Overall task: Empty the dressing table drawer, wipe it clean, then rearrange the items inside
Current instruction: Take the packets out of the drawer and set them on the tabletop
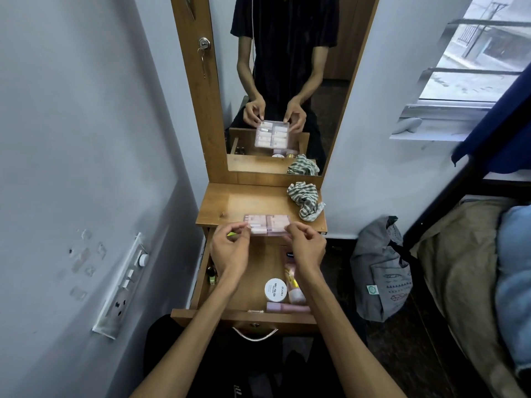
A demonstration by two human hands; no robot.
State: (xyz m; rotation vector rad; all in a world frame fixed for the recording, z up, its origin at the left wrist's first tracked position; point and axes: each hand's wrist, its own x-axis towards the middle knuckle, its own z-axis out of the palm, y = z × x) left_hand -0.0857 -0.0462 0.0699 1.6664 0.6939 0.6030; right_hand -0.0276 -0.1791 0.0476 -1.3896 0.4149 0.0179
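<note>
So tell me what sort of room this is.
Most likely a bedroom: a wooden dressing table with a tall mirror, an open drawer holding cosmetics, and a bed to the right.

The right hand (305, 246) covers most of a pink tube (288, 255) in the drawer (244, 314); the left hand (230, 249) hides a yellow-green item; the clear box's (266, 224) contents blur

Both arms extended forward; left hand (230, 249), right hand (306, 248) with fingertips pinching, fingers curled.
</note>
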